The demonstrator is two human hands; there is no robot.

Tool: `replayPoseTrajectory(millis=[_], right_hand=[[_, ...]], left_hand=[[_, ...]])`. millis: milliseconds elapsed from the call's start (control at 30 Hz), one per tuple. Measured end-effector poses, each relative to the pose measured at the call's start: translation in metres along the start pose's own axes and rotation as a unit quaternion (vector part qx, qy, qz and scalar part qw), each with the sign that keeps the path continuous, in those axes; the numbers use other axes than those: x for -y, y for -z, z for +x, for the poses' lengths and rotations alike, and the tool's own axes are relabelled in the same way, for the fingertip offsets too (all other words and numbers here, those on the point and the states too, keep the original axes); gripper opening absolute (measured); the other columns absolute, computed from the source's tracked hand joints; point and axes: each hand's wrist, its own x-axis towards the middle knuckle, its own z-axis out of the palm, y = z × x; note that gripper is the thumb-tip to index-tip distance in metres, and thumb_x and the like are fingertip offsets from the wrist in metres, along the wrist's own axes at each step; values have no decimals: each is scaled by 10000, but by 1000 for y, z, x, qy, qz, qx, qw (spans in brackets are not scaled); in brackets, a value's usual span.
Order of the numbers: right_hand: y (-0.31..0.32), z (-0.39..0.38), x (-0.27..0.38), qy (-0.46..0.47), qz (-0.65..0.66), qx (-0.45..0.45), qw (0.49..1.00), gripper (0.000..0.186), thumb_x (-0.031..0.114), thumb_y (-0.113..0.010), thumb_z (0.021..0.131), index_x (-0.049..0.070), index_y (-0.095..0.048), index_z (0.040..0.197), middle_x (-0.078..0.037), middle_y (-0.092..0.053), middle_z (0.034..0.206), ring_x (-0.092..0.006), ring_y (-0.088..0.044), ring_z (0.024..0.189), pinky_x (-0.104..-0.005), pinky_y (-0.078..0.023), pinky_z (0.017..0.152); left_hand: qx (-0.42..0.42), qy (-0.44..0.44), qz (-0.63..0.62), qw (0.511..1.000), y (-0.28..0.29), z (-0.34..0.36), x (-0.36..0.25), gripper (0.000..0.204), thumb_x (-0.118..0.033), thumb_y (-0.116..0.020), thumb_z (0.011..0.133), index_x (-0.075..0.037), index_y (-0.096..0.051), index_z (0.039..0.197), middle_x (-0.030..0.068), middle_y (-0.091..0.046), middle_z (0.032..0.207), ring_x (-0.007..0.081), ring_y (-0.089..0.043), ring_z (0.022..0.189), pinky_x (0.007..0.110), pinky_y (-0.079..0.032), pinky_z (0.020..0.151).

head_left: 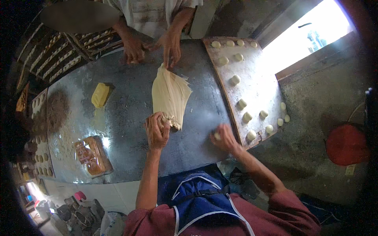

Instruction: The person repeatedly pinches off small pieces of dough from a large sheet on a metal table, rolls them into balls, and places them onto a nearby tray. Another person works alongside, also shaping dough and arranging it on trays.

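Note:
A long, pale sheet of stretched dough [170, 94] lies across the grey metal table [130, 106]. My left hand [156, 130] is closed around its bunched near end. My right hand [223, 138] is cupped over a small dough ball [217, 136] on the table, just beside the tray's near corner. A flat floured tray [256, 90] on the right carries several small dough balls [235, 79]. Across the table, another person's hand [170, 48] pinches the far end of the sheet; their other hand [134, 49] rests on the table.
A yellow block of butter [100, 94] sits on the table's left part. A wrapped brownish packet [93, 155] lies near the front left edge. Racks of dough pieces [59, 55] stand at the back left, more trays [41, 157] at far left. A red cap-like object [346, 143] lies right.

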Motion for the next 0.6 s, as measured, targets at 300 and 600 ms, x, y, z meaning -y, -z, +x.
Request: replayPoseTrajectory(millis=[300,600], right_hand=[[17,3,37,109,-3,-188,976,282,95,-702,831,-7,-508,1009,-185,-470,898,-385,-499,848,-474,-454,780],[37,-47,37,101,-21,-112,988,338,102,-667,835,-2,-558,1137,-174,-579,1076,-341,-564,1066,-416,-473,878]], left_hand=[[-26,-22,-9,999,-7,4,9,430,-401,-517,1023,-21,-571,1216,165,-609,1156,335,-555,1087,475,-424,974],[-17,32,-4,999,-11,-4,16,363,-304,-540,1017,5,-550,1208,186,-562,1147,346,-519,1115,483,-411,983]])
